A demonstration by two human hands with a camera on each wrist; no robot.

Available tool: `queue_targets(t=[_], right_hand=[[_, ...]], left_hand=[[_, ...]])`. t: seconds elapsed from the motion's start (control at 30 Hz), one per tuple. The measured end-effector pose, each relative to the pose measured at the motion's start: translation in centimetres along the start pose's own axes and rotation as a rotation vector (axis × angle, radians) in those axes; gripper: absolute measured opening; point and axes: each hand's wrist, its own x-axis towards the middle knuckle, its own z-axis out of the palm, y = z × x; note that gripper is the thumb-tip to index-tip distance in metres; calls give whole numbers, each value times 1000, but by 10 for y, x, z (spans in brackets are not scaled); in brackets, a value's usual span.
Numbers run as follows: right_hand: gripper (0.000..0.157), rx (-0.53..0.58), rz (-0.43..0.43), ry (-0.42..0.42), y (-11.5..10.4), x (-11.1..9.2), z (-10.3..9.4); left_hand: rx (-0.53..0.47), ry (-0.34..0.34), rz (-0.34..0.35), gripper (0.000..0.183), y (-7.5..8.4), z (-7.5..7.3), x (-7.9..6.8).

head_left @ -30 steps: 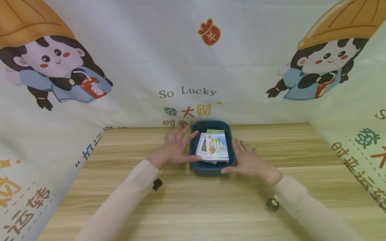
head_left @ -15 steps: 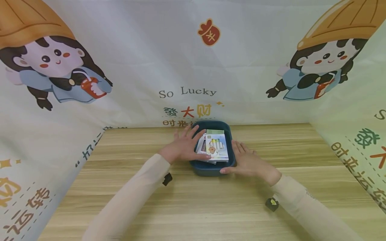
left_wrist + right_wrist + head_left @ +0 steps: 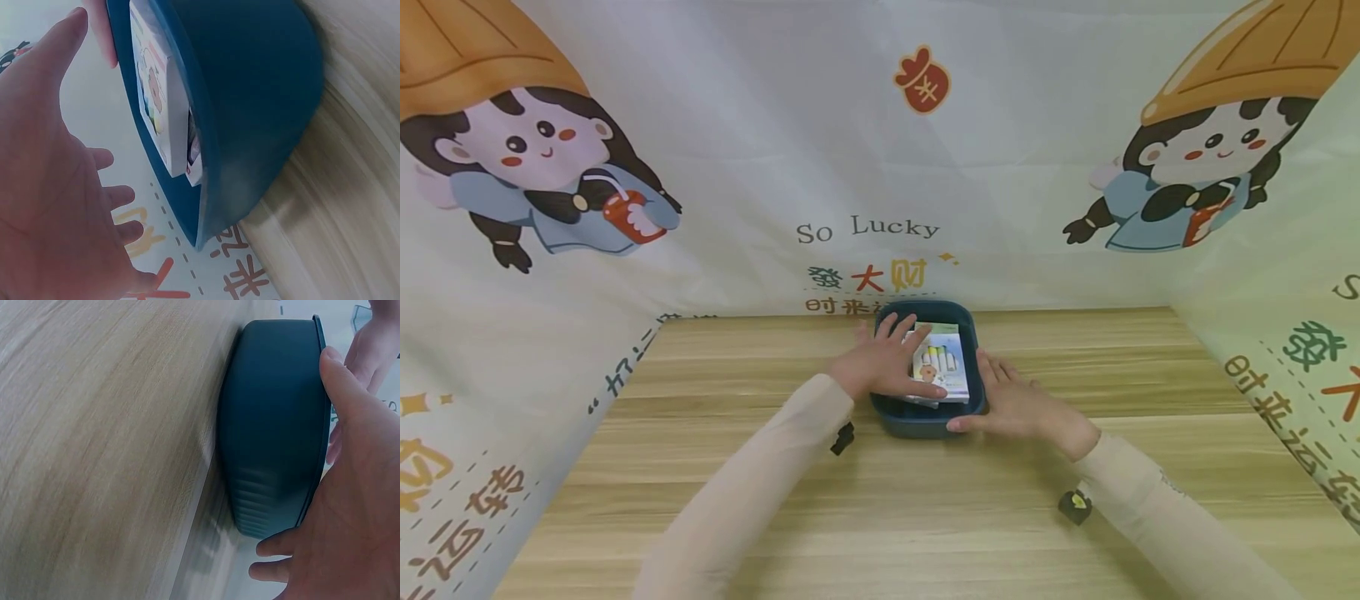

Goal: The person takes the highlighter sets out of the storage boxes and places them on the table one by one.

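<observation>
A dark blue bin (image 3: 925, 429) stands on the wooden table near the back cloth. Inside it lie flat boxes; the top one is a white box (image 3: 953, 367) printed with colored pens and a bear, with a green-edged box (image 3: 942, 327) partly beneath. Spread above the bin's left half is my left hand (image 3: 891, 362), fingers apart, covering part of the boxes. In the left wrist view that palm hovers over the opening, apart from the boxes. My right hand (image 3: 1018, 404) rests along the bin's right side, its thumb at the near corner of the rim and its fingers extended.
The table (image 3: 925, 517) spreads out toward me and to both sides. A white printed cloth (image 3: 737, 167) walls off the back and both sides, close behind the bin. Small black devices hang under both wrists.
My left hand has moved right, from beside the bin's left rim to over the boxes inside. The right hand and the bin stay in place.
</observation>
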Motion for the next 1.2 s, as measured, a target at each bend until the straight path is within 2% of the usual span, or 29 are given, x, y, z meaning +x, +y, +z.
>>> queue_targets(t=[0.43, 0.73, 1.2], right_hand=[[126, 18, 12, -21, 1, -1, 1], [127, 17, 14, -26, 1, 1, 2], [127, 22, 5, -15, 0, 0, 1]], left_hand=[[23, -47, -16, 110, 12, 3, 20], [42, -55, 32, 112, 15, 4, 22], [85, -38, 46, 115, 20, 12, 30]])
